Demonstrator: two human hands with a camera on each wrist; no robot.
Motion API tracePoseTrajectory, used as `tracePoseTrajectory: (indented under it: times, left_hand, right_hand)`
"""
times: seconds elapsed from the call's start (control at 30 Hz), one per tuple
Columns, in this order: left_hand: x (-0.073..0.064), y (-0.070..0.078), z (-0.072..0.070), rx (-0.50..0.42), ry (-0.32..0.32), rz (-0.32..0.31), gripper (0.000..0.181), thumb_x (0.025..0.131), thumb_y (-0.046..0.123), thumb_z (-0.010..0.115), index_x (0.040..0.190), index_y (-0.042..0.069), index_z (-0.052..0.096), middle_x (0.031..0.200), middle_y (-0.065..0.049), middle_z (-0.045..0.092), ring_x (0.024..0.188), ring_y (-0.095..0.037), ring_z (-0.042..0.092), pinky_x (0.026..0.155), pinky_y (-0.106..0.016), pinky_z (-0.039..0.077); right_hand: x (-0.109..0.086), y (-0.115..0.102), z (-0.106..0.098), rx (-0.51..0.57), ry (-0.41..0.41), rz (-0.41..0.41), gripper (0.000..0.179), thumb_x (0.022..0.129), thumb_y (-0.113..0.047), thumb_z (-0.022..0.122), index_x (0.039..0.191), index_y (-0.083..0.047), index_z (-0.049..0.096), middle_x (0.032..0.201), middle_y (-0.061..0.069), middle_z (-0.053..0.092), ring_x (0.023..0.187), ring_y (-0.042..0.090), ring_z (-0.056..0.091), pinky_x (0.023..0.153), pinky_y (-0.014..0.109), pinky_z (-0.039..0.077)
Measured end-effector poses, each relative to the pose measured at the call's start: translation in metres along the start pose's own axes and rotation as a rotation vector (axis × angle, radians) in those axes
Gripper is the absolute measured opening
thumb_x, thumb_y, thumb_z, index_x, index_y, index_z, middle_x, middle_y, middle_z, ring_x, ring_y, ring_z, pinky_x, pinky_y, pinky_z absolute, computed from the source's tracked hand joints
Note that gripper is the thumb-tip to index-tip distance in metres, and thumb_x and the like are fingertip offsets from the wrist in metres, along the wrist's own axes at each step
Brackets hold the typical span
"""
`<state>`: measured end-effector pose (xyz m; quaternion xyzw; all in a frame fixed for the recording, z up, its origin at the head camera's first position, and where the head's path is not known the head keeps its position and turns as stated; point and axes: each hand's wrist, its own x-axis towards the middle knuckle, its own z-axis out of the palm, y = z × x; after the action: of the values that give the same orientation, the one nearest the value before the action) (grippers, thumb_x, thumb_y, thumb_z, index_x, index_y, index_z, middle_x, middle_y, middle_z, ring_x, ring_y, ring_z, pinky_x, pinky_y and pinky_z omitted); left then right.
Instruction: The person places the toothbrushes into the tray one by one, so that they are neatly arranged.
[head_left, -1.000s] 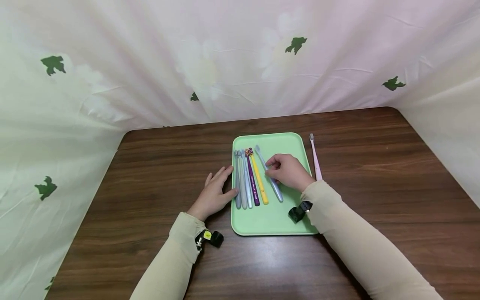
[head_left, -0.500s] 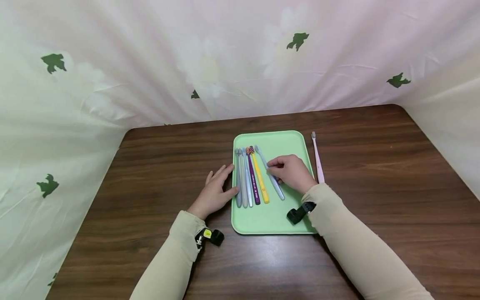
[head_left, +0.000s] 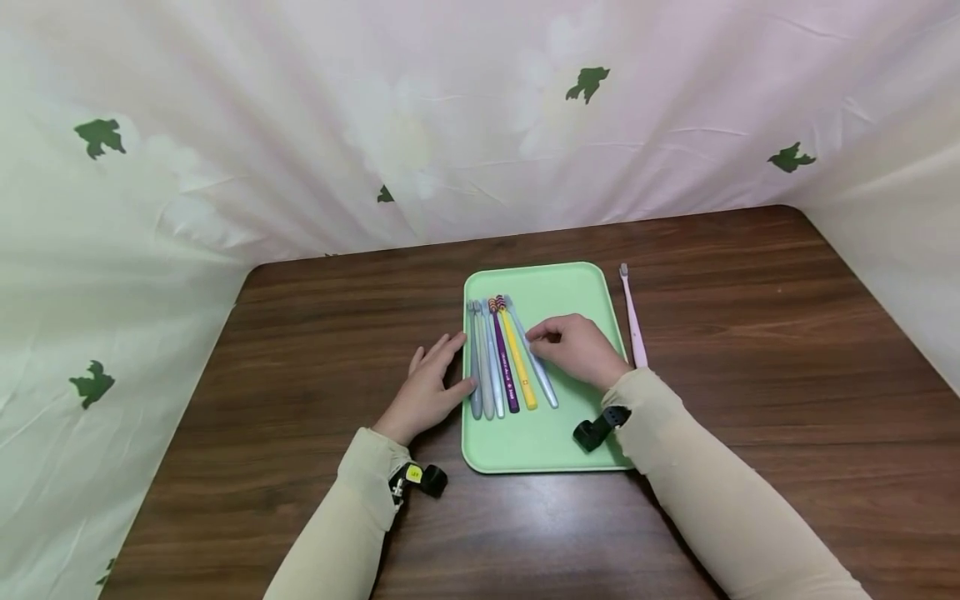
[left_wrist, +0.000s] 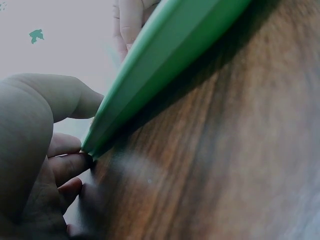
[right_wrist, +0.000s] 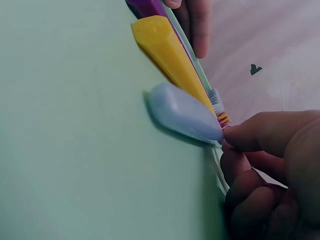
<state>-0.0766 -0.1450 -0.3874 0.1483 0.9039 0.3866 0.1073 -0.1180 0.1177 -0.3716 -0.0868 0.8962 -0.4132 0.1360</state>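
Inside the light green tray (head_left: 540,454), several toothbrushes lie side by side with their heads toward the back. From the left come greyish and light blue ones, a purple toothbrush (head_left: 504,367) and a yellow toothbrush (head_left: 522,375). My right hand (head_left: 577,348) pinches a light blue toothbrush (head_left: 546,387) between thumb and fingers; it lies slightly slanted, right beside the yellow one. In the right wrist view its rounded handle end (right_wrist: 182,112) shows near the thumb. My left hand (head_left: 426,387) rests at the tray's left rim, fingers extended, thumb over the edge.
A pink toothbrush (head_left: 633,325) lies on the dark wooden table (head_left: 337,325), just right of the tray. Pale curtains (head_left: 300,125) with a green leaf print stand behind and at both sides of the table.
My right hand has drawn the light blue toothbrush to the left across the tray, close to the yellow one. The left hand stays in place.
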Motion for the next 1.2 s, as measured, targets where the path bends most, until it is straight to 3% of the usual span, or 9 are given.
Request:
tracePoseTrajectory:
  times: [0.27, 0.6, 1.2]
  left_hand:
    - [0.000, 0.002, 0.000, 0.000, 0.006, 0.003, 0.072, 0.096, 0.028, 0.065, 0.157, 0.008, 0.033, 0.160, -0.007, 0.036, 0.153, -0.022, 0.019, 0.123, -0.048, -0.003]
    - [0.000, 0.003, -0.003, -0.004, -0.004, -0.003, 0.072, 0.096, 0.027, 0.066, 0.158, 0.009, 0.032, 0.160, -0.007, 0.036, 0.153, -0.021, 0.018, 0.123, -0.046, -0.004]
    - [-0.001, 0.003, -0.003, -0.013, -0.007, -0.014, 0.072, 0.096, 0.027, 0.066, 0.158, 0.010, 0.033, 0.160, -0.007, 0.036, 0.153, -0.021, 0.018, 0.123, -0.046, -0.004]
  right_hand:
    - [-0.002, 0.001, -0.004, 0.055, 0.027, 0.004, 0.019, 0.095, -0.025, 0.069, 0.107, -0.014, 0.078, 0.097, 0.001, 0.072, 0.086, 0.019, 0.060, 0.078, 0.034, 0.049]
    - [-0.013, 0.000, -0.024, 0.113, 0.006, 0.020, 0.020, 0.096, -0.021, 0.068, 0.109, -0.009, 0.075, 0.083, 0.007, 0.065, 0.061, 0.019, 0.056, 0.060, 0.031, 0.049]
    - [-0.025, 0.019, -0.064, 0.053, 0.075, 0.085, 0.026, 0.095, -0.022, 0.068, 0.115, -0.006, 0.071, 0.089, 0.012, 0.066, 0.066, 0.022, 0.060, 0.061, 0.034, 0.052]
